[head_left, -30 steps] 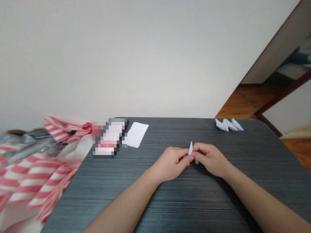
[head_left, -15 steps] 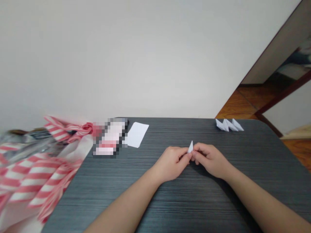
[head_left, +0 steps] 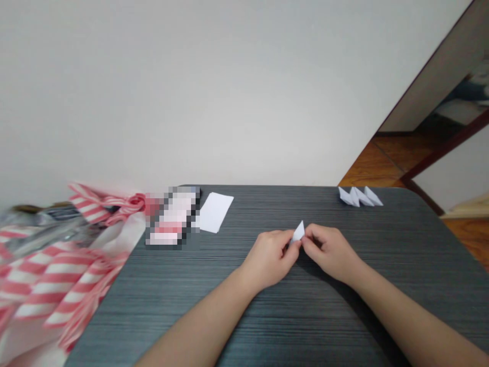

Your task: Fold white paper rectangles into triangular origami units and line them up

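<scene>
A small folded white paper piece sticks up between my two hands above the dark grey table. My left hand pinches its lower left side with fingers closed. My right hand pinches it from the right, fingers curled. Both hands rest near the table's middle. The lower part of the paper is hidden behind my fingers.
Three folded white paper pieces lie in a row at the far right corner. A flat white paper rectangle lies at the far left. Beside it is a blurred-out object. Red-and-white striped fabric hangs over the left edge.
The paper piece has tilted slightly to the right and turned, showing a broader face. Both hands have shifted very little.
</scene>
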Motion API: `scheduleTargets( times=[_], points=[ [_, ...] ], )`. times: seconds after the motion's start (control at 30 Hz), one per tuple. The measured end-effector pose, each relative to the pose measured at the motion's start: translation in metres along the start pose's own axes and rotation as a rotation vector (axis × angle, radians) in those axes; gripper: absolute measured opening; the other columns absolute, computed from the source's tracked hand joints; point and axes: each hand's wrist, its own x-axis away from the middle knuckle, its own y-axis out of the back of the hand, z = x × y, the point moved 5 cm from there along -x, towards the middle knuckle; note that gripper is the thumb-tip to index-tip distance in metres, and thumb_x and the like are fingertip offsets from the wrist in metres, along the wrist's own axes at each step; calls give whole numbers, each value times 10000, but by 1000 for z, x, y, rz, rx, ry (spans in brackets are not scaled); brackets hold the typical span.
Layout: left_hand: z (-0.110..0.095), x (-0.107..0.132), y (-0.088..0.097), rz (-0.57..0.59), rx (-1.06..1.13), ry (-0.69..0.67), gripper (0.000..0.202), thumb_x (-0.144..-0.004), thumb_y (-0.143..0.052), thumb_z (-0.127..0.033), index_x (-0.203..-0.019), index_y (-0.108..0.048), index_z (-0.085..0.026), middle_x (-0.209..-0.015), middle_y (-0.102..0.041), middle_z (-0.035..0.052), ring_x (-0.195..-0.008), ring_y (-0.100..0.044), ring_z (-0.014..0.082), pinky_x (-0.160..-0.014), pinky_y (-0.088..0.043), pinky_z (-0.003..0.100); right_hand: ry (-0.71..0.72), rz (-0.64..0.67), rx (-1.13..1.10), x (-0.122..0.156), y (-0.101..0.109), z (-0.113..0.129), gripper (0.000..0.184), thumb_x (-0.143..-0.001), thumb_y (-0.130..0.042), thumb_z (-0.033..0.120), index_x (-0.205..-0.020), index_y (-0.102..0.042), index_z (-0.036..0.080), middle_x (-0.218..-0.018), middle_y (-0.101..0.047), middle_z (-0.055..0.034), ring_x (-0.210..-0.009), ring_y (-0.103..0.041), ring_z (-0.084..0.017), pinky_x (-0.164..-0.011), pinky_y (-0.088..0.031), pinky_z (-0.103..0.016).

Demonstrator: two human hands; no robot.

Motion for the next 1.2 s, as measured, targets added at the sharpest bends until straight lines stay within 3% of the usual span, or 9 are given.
scheduleTargets(
  times=[0.13,0.33,0.53,0.77,0.9,1.03,1.2],
  points=[
    [-1,0,0,14,0,-11,245,-989,-408,-269,-904,-622,-184,-854,-692,61,-794,-638,190,-717,-442,278,33,47,30,0,-1,2,238,-890,-490,182,-653,-484,202,-612,-550,15,-573,-515,-136,-571,-353,-254],
    [1,2,-1,-40,2,-3,303,-981,-437,-284,-1216,-598,-181,-1124,-708,106,-981,-670,226,-853,-493,328,54,-9,78,0,0,2,266,-872,-498,183,-612,-446,198,-561,-503,27,-519,-473,-117,-538,-317,-242],
    [2,2,-1,-79,-72,10,198,-946,-480,-249,-999,-653,-167,-886,-726,61,-786,-671,194,-700,-476,288,67,-55,107,0,-1,2,257,-852,-501,167,-604,-441,193,-556,-497,30,-515,-472,-113,-536,-304,-236],
    [1,1,0,-122,-105,39,153,-923,-510,-244,-907,-644,-171,-795,-703,35,-677,-630,160,-625,-416,261,24,-70,141,1,-2,3,275,-837,-521,141,-587,-418,194,-536,-483,39,-497,-464,-108,-522,-292,-239],
    [5,0,1,-123,-76,73,170,-931,-503,-248,-910,-653,-171,-775,-692,31,-679,-620,157,-615,-399,252,38,-90,108,1,0,1,214,-871,-555,163,-663,-510,193,-578,-525,37,-521,-493,-113,-530,-336,-231],
    [7,0,2,-122,-40,84,188,-940,-496,-256,-959,-662,-170,-790,-691,33,-683,-612,154,-620,-393,250,160,-135,64,2,4,3,89,-869,-582,127,-817,-596,197,-738,-606,4,-642,-565,-132,-607,-424,-232],
    [6,0,2,-100,12,51,200,-948,-474,-241,-910,-656,-167,-744,-663,23,-682,-593,151,-635,-391,247,307,-110,18,4,5,7,150,-885,-568,79,-921,-636,208,-901,-652,-35,-811,-629,-158,-741,-488,-258]
  ],
)
